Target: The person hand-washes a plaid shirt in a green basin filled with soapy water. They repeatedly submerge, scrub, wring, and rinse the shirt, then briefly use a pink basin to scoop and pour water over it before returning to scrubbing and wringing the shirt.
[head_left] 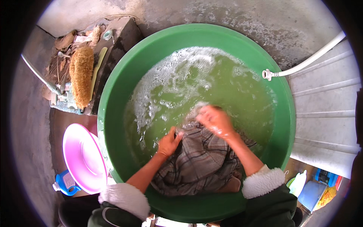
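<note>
A grey-brown plaid garment (200, 159) lies wet and bunched in a large green tub (117, 75) of cloudy, sudsy water (227, 87). At the garment's far left edge, my left hand (169, 143) is closed on the cloth, thumb on top. My right hand (216, 120), blurred by motion, curls over the wet cloth at its far end, just right of my left. Its fingertips are smeared, with splashing foam beside them. Part of the garment is under water.
A pink basin (85, 159) and a blue bottle (68, 183) stand left of the tub. On a ledge behind them lie a bristly tan brush (81, 75) and a yellow-green strip (98, 70). A white hose (310, 60) reaches over the right rim, beside a grey ribbed panel (325, 106).
</note>
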`<state>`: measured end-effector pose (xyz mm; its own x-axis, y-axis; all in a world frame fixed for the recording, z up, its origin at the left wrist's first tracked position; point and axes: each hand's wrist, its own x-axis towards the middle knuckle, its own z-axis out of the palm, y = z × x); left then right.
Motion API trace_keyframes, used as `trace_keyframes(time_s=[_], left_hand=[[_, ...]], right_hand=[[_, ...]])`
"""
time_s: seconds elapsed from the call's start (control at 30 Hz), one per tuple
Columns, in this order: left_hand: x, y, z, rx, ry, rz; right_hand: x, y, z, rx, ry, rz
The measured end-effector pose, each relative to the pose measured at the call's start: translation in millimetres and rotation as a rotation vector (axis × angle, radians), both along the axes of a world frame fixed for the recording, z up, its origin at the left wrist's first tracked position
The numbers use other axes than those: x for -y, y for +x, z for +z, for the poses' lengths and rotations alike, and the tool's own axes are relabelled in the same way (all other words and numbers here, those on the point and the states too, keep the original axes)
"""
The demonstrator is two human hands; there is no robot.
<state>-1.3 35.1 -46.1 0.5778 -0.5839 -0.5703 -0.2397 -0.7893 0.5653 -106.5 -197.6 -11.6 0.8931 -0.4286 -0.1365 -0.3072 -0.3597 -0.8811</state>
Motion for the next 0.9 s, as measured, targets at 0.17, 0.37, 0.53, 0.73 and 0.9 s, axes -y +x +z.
trace_keyframes(time_s=[0.17, 0.37, 0.53, 0.73, 0.9], left_hand=[[13, 21, 6, -0.098, -0.32, 0.154], [31, 9, 63, -0.637, -0.438, 0.461], [-26, -67, 86, 0.311, -0.39, -0.023], [-11, -89, -11, 0.857, -0.229, -0.002], [24, -39, -15, 0.494, -0.152, 0.071]], right_hand=[[16, -2, -23, -0.133, -0.441, -0.409], [-53, -20, 55, 0.162, -0.423, 0.199], [-109, -83, 84, 0.038, -0.672, 0.321], [-111, -48, -42, 0.172, -0.615, -0.001], [-73, 8, -18, -0.016, -0.56, 0.099]])
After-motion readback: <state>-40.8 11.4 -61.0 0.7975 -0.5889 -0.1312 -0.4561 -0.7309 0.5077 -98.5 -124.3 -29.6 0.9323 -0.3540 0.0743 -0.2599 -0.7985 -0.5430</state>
